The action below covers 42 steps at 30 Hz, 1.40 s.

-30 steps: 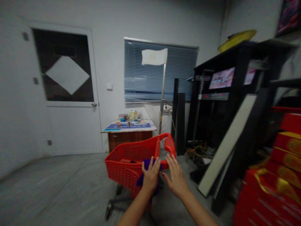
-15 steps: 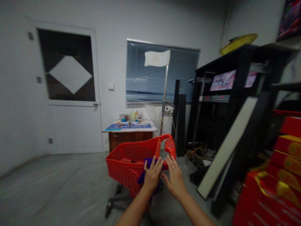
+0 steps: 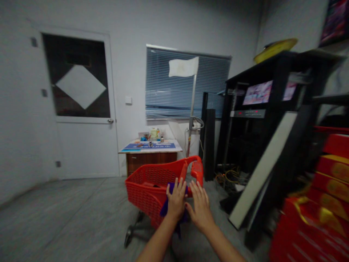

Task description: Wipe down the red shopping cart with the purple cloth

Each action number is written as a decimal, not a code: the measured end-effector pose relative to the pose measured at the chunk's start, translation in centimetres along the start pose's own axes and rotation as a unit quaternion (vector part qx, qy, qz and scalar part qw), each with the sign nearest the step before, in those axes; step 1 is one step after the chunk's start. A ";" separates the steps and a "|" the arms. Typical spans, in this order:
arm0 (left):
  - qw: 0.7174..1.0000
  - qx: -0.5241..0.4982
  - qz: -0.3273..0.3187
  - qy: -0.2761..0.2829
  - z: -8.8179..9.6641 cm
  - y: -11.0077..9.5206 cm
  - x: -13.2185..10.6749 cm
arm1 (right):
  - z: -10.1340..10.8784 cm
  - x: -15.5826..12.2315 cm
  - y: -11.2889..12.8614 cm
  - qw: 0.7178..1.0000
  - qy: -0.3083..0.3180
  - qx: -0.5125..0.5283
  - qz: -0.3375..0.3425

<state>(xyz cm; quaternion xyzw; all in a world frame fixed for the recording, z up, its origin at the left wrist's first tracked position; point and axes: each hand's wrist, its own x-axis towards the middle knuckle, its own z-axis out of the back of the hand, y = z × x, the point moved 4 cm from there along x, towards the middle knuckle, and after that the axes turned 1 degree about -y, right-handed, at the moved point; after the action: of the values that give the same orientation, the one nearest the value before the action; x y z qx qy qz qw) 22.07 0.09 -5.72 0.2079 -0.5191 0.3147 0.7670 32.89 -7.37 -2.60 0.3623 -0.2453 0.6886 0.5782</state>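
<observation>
A red plastic shopping cart [image 3: 148,196] stands in front of me, with its handle [image 3: 197,169] on the right. Over the cart's near side hangs a purple cloth [image 3: 164,207]. My left hand [image 3: 177,200] lies over the cloth with its fingers stretched out and spread, hiding part of it. Just to the right, my right hand [image 3: 200,205] has its fingers extended close to the handle end of the cart. Whether its fingertips touch the cart I cannot tell. Neither hand is wrapped round anything.
Behind the cart is a small table [image 3: 152,161] with bottles and small items. A pole with a white flag [image 3: 184,67] rises beside it. To the right, a long pale panel [image 3: 263,171] leans by a black rack [image 3: 280,69], and red boxes [image 3: 334,174] are stacked nearby. A white door [image 3: 87,149] is at left.
The cart's basket and front wheel have shifted slightly to the right in view. Both hands keep nearly the same place and pose, and the cloth stays under my left hand.
</observation>
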 end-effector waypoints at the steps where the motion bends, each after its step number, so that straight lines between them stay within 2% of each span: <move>1: 1.000 0.002 0.010 0.003 0.1 0.1 -0.2 | 0.0 0.0 0.2 1.000 0.001 -0.001 0.001; 6: 0.999 0.015 0.038 0.018 0.4 0.8 -1.5 | 0.2 0.1 0.9 1.000 0.009 -0.008 0.010; 11: 0.999 0.016 0.020 0.019 0.5 0.1 -0.3 | 0.4 0.1 1.8 1.000 0.010 0.001 0.018; 15: 0.998 0.018 0.060 0.024 0.6 -0.1 -0.8 | 0.4 0.0 1.9 1.000 0.011 0.016 0.015; 18: 0.996 0.011 0.082 0.034 0.8 0.5 -1.5 | 0.3 0.2 1.0 0.999 0.010 0.028 0.017; 21: 0.996 -0.002 0.077 0.040 1.0 0.9 -0.7 | 0.3 0.5 -0.5 1.000 -0.006 0.024 0.004; 25: 0.995 -0.002 0.084 0.051 0.9 0.3 1.1 | -0.1 0.7 -1.8 0.999 -0.024 0.019 -0.009; 30: 0.997 -0.006 0.052 0.053 0.4 -1.2 0.9 | -0.3 0.6 -1.4 0.999 -0.030 0.029 -0.013; 38: 0.992 -0.014 0.110 0.058 1.3 -0.3 1.1 | -0.4 0.7 -0.6 0.999 -0.015 0.043 -0.015; 42: 0.995 -0.010 0.071 0.071 1.5 -0.6 1.4 | -0.6 0.7 -0.3 0.998 -0.023 0.050 -0.020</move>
<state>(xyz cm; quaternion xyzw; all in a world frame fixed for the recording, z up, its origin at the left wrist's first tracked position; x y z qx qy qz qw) 21.88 -0.90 -3.87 0.1401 -0.4796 0.3772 0.7798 33.03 -6.45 -2.46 0.4115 -0.2160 0.6799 0.5672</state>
